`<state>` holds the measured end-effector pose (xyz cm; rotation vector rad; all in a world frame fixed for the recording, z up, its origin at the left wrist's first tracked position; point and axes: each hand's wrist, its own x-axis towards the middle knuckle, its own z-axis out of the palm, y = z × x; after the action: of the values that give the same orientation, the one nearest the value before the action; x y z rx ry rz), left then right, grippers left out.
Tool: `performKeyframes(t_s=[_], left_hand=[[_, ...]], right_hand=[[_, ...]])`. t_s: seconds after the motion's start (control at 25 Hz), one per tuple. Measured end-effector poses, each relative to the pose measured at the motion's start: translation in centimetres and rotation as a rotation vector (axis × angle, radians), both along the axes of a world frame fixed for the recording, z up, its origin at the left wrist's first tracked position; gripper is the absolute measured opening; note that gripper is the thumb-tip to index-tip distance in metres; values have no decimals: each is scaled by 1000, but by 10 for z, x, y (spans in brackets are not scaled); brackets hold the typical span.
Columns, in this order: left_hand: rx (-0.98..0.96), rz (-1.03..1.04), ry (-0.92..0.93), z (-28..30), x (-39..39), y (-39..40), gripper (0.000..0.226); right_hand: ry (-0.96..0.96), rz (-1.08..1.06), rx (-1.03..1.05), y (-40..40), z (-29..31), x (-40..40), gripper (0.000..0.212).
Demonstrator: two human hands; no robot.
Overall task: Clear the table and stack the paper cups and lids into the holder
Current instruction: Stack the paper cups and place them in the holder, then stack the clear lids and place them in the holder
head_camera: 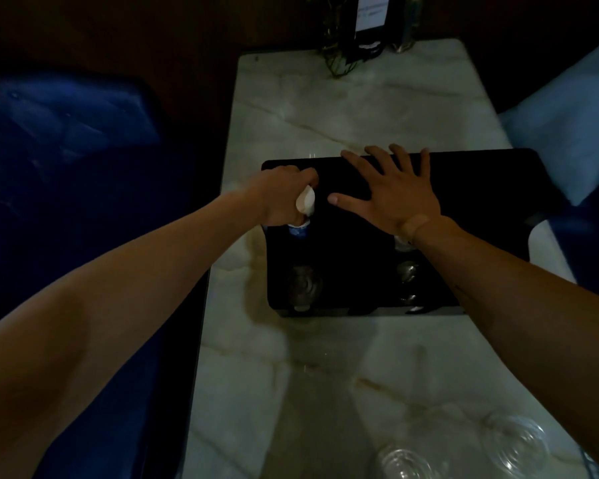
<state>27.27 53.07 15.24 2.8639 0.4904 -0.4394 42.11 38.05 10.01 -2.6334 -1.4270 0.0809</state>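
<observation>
A black holder (360,257) stands in the middle of the marble table (325,108). My left hand (281,195) is shut on a white paper cup (305,202) over the holder's far-left slot, where a blue-printed cup (298,231) shows just below. My right hand (391,191) lies flat and open on the holder's top, fingers spread. Clear dome lids (303,285) sit in the near-left slot, and more lids (408,271) show in the right slots beside my right forearm. Two clear dome lids (514,444) (405,464) lie on the table's near end.
A framed sign (370,19) and a glass vase with green stems (339,53) stand at the table's far end. A dark blue seat (66,133) is to the left, and a pale blue cushion (574,115) lies to the right. The scene is dim.
</observation>
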Motion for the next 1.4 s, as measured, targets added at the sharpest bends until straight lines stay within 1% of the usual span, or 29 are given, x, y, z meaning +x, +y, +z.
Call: performKeyframes(t_s=[0.08,0.24,0.48,0.64,0.72,0.76,0.84,0.92,1.0,1.08,1.16,1.24,1.28,1.4], left_hand=[[37,-15,19,-5,2,1,63],[39,-29,16,-10,1,4,67],[92,3,-8,-19,-1,-2,71],[190,3,-18,-21,-5,-10,74],[203,22,-19,-18,-8,-15,80],[191,47,-30,-17,-12,-19,82],[131,120,-112,-11,-23,-30,83],[44,235,-302,-8,-46,-52,77],[-10,360,-500,-13,-81,-84,66],[-114,452,-607,-29,-122,-125,57],[-252,566,-640,-50,-163,-166,49],[-365,692,-582,-76,-201,-201,45],[-397,711,-512,-91,-219,-217,44],[-439,665,-222,-130,-269,-267,50]], right_hand=[[-2,1,-4,0,1,-1,95],[3,1,-26,1,3,-1,95],[-7,6,-59,1,6,-2,94],[32,1,-194,0,20,-5,96],[40,13,-240,-3,31,-13,91],[45,15,-209,-6,34,-20,86],[88,-4,-27,-22,36,-39,74],[143,-34,181,-52,33,-65,63],[182,-62,325,-92,20,-93,55],[238,-64,397,-136,1,-121,49],[295,-41,373,-180,-21,-148,45],[309,1,272,-222,-43,-171,43],[317,18,207,-241,-53,-181,44],[384,55,-46,-293,-83,-206,54]])
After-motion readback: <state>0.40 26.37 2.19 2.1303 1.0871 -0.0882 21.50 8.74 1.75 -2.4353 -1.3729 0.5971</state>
